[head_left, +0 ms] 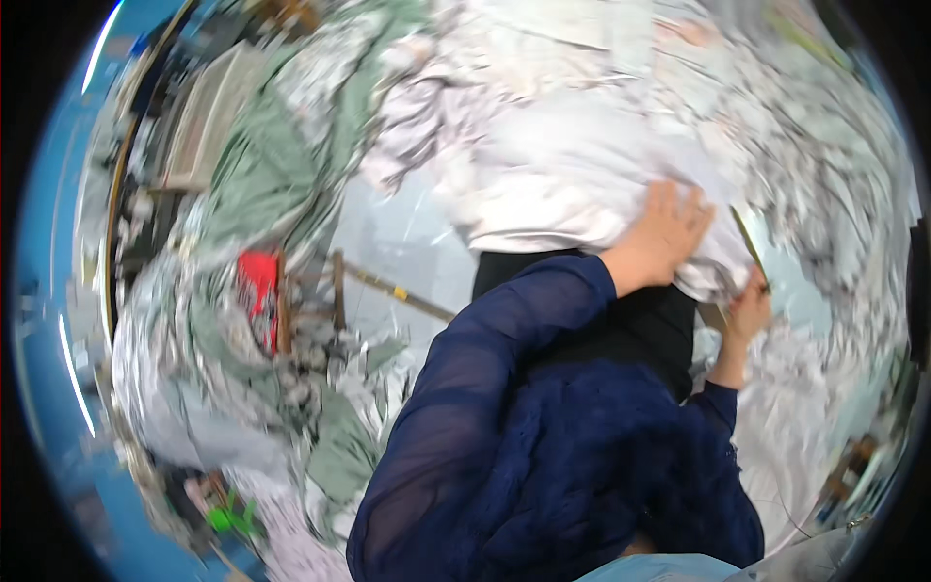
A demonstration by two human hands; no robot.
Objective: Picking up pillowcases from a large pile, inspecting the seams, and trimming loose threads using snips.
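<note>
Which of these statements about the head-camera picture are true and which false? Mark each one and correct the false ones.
1. The left hand lies flat on a bundle of white fabric. True.
2. The right hand holds a red cup. False: it grips a thin yellowish stick-like thing; what it is cannot be told.
3. The person wears dark blue sleeves. True.
4. The red thing lies under the left hand. False: it lies far off to the left, among green and white printed cloth.
5. Both hands are bare. True.
</note>
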